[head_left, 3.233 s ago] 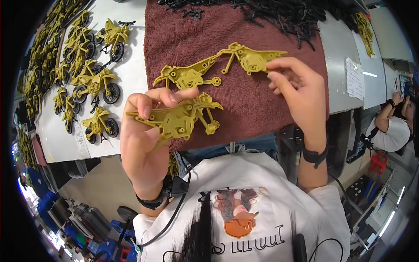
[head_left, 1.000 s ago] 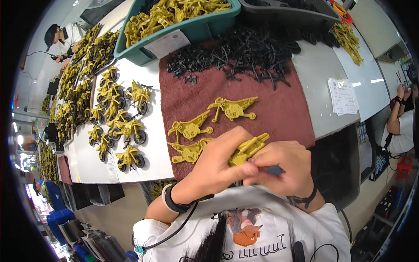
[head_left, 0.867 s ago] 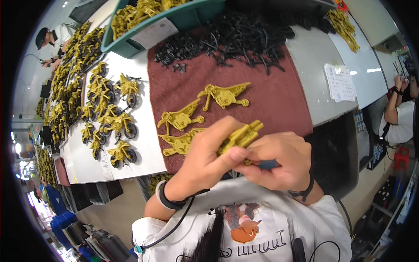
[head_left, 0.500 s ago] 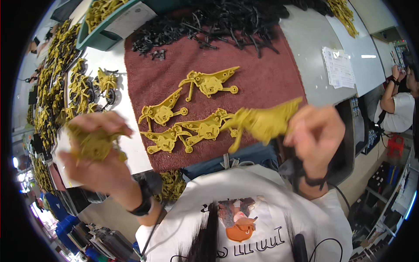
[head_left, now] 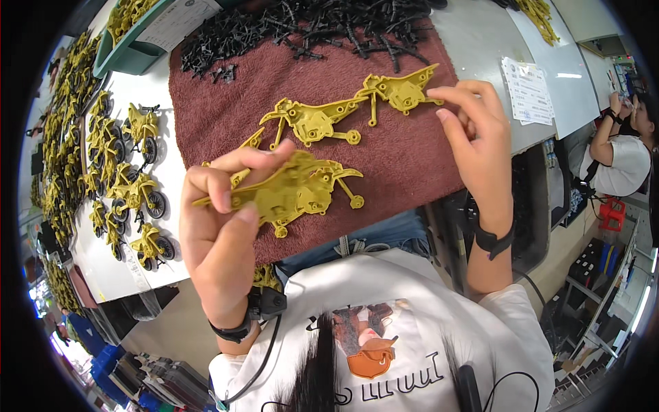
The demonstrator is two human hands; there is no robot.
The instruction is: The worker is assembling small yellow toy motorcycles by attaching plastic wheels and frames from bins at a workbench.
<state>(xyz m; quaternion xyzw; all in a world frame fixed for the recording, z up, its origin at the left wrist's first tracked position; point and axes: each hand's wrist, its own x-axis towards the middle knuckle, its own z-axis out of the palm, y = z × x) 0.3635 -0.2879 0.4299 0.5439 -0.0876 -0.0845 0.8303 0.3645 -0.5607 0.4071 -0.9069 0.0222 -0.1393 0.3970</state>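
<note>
Over the front left of the brown towel, my left hand is closed on a yellow toy motorcycle body half, pinched at its tail end between thumb and fingers. Whether a second piece lies beneath it in the hand, I cannot tell. My right hand is open, thumb and index finger apart, beside a similar yellow half shell lying at the towel's right. Another flat shell lies at the middle. One more shell is partly covered by my left hand.
Small black plastic parts are heaped along the towel's far edge. Yellow toy motorcycles with black wheels stand on the white table to the left. A green bin holds yellow parts at the far left. Printed papers lie right.
My right hand has let go of its yellow shell, which now lies at the towel's right. My left hand has come from the white table over the towel, holding a yellow shell.
</note>
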